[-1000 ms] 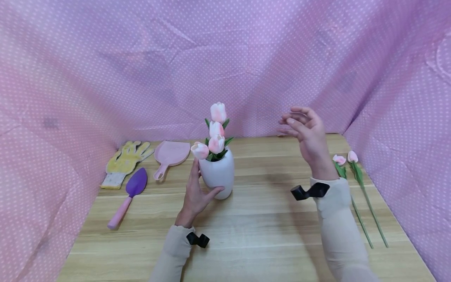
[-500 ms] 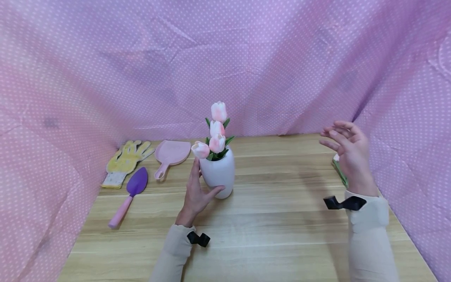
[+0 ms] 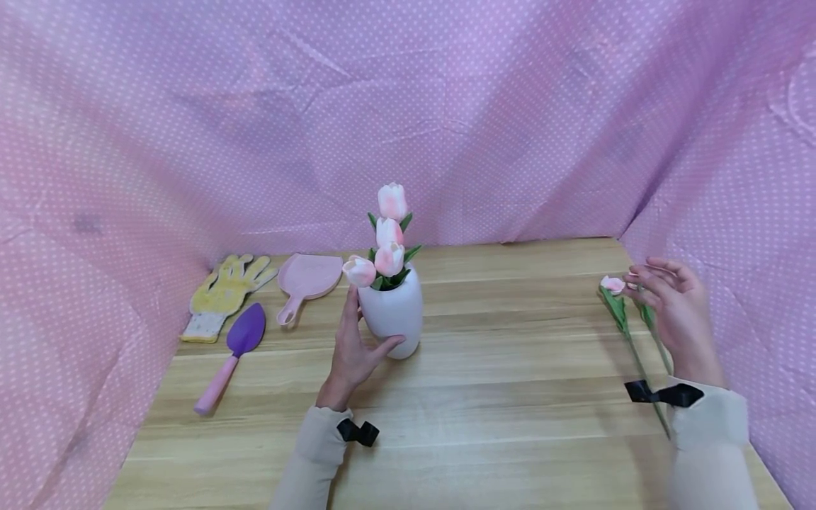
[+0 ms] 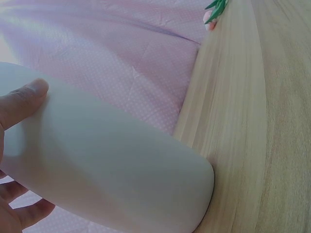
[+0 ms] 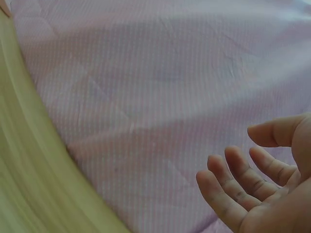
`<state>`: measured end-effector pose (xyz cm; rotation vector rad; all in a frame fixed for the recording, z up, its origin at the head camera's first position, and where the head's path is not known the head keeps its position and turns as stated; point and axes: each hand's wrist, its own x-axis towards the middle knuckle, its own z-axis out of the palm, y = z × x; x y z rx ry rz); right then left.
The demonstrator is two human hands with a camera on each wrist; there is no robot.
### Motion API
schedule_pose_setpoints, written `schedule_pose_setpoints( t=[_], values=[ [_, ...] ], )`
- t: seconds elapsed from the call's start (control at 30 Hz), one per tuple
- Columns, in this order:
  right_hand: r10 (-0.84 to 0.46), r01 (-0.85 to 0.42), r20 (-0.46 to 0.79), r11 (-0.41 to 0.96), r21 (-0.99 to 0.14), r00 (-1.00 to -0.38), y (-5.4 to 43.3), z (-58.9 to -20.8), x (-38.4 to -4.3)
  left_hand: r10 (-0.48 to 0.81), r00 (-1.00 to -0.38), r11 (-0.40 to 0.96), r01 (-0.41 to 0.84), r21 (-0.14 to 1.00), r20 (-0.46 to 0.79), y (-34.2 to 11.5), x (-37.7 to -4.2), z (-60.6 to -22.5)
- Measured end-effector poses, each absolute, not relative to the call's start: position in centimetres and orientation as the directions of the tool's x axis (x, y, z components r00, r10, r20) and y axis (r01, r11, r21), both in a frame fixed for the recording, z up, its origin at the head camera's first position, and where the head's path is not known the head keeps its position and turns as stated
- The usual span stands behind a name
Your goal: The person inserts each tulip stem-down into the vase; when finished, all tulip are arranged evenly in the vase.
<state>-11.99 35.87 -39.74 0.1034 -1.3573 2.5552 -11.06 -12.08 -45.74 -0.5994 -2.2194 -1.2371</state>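
Observation:
My left hand [image 3: 353, 358] grips a white vase [image 3: 398, 315] from its left side, thumb across the front near the base. Several pink-and-white artificial tulips [image 3: 390, 261] stand in the vase. The left wrist view has the vase [image 4: 112, 150] large, its base at the wooden surface, with my thumb [image 4: 24, 102] laid along its wall. At the right, my right hand [image 3: 685, 319] hovers by two loose tulips, partly covering the outer one [image 3: 648, 316]; the inner tulip [image 3: 614, 307] shows more fully. Nothing lies between the loosely bent fingers of the right hand [image 5: 257, 194] in the right wrist view.
On the left of the wooden table [image 3: 497, 425] lie a yellow glove [image 3: 223, 290], a trowel [image 3: 245, 331] with purple blade and pink handle, and a pink dustpan [image 3: 309, 276]. Pink dotted cloth [image 3: 408, 106] hangs along the back and both sides.
My right hand has moved right and down from beside the vase to the loose tulips, empty throughout. The left hand keeps its grip on the vase.

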Motion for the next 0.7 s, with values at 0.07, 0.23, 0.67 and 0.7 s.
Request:
schedule_pose_setpoints(
  t=[0.07, 0.23, 0.67, 0.7],
  values=[
    [0.187, -0.223, 0.145, -0.524, -0.822, -0.972, 36.5, -40.5, -11.8, 0.123, -0.764, 0.485, 0.604, 0.633, 0.634, -12.1, -11.1, -45.7],
    [0.197, -0.147, 0.063, -0.446, -0.883, -0.978, 37.8, -42.3, -11.2, 0.123, -0.763, 0.486, 0.604, 0.632, 0.635, -12.2, -11.1, -45.8],
    [0.269, 0.061, -0.105, -0.167, -0.984, -0.957, 40.5, -46.6, -9.2, 0.131, -0.753, 0.480, 0.618, 0.623, 0.645, -12.2, -11.3, -46.1],
    [0.278, 0.065, -0.104, -0.144, -0.987, -0.955, 40.6, -46.9, -9.0, 0.130, -0.753, 0.481, 0.616, 0.624, 0.645, -12.2, -11.3, -46.1]
  ],
)
